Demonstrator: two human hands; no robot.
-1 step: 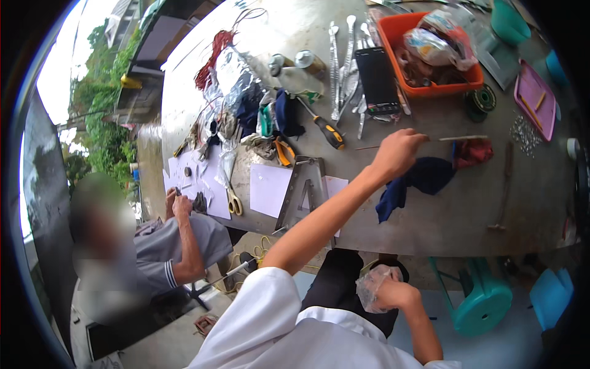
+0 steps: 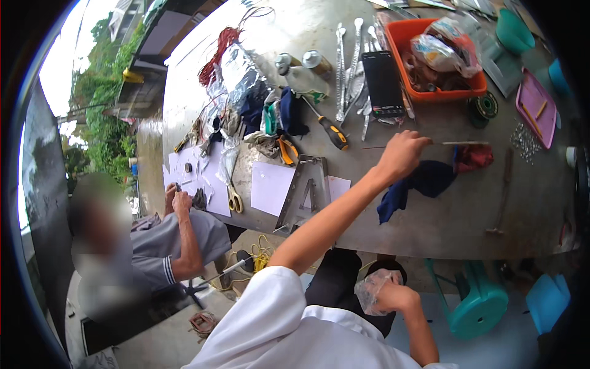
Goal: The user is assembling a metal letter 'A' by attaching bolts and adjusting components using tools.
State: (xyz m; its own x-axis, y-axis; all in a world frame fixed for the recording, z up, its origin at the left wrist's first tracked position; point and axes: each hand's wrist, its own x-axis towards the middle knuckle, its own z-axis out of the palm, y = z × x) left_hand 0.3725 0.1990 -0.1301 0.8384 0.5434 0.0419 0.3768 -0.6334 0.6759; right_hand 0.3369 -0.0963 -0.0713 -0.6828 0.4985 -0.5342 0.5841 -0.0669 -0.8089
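Two hands were busy: our left hand [image 2: 402, 154] pinched a thin stick [image 2: 458, 143] over the worktop [image 2: 442, 221] above a dark blue cloth [image 2: 424, 181], while our right hand [image 2: 396, 296] gripped a clear plastic bag [image 2: 370, 288] below

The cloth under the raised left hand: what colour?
Dark navy blue cloth, best seen in the head view.

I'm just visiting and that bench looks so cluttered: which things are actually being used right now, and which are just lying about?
In use:
- thin stick, held by the left hand over the table
- crumpled clear plastic bag, gripped by the right hand

Lying about:
- orange tray
- yellow-handled screwdriver
- scissors
- dark blue cloth
- metal letter frame
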